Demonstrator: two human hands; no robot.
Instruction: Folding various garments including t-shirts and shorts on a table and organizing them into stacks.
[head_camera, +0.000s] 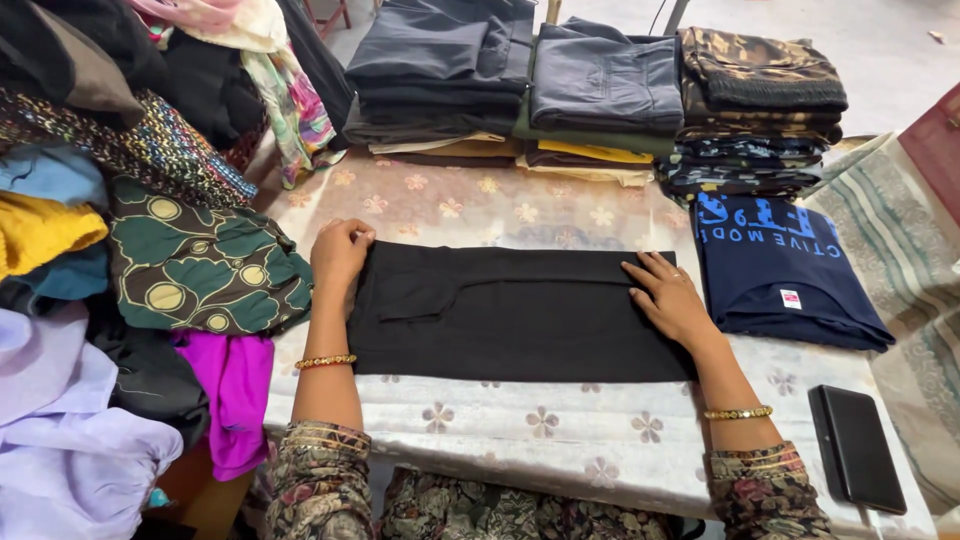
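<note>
A person is sitting at a table (560, 430) covered in a pale cloth with a flower print, seen from above, with both bare forearms reaching forward. A black garment (510, 315) is lying folded into a long flat rectangle across the table, stretching from one hand to the other.

The left hand (340, 252) is resting at the garment's left end with its fingers (352, 233) curled in tight, pinching the top corner of the black fabric. The right hand (668, 293) is lying palm down on the garment's right end, its fingers (640, 270) spread flat and straight, pressing the cloth and gripping nothing. Each wrist is wearing a beaded gold bangle.

Just to the right of the right hand's fingers, a folded navy t-shirt (785, 285) with light blue printing is lying beside the black garment. Beyond both sets of fingertips, at the far edge of the table, folded dark clothes (600, 85) are sitting in three neat stacks. To the left of the left hand's fingers, a heap of loose clothes (170, 260) in green, yellow, purple and lilac is spilling along the table edge. Nearer the person than the right hand, close to the table's near right corner, a black phone (857, 447) is lying flat.
</note>
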